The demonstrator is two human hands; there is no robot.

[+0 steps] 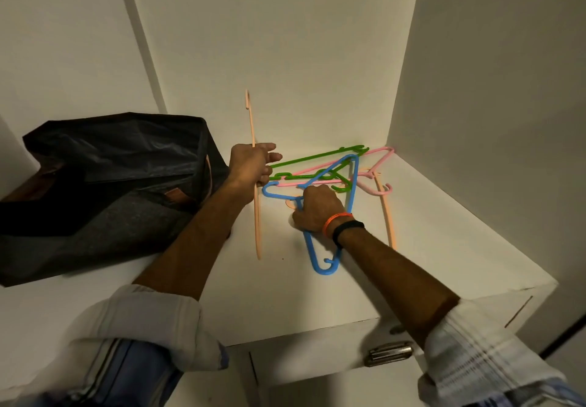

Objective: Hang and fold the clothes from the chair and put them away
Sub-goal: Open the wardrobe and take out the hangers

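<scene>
Both hands reach onto the white shelf [444, 216]. Left hand [250, 165] grips a peach hanger [257, 216], held upright on edge. Right hand [317, 208] presses down on the blue hanger [352, 181], fingers curled round its bar. Green hanger [317, 156] and pink hanger [379, 153] lie tangled just beyond both hands; a dark bag [111, 178] sits left of the left hand.

The right hand [317, 208] covers the middle of the blue hanger [320, 257], and its fingers are tucked out of sight beneath it. A peach hanger [385, 213] runs under the tangled pile, its hook hidden. The dark bag [104, 181] is cut off at the left edge. Both rolled sleeves [139, 321] blur toward the bottom edge.
</scene>
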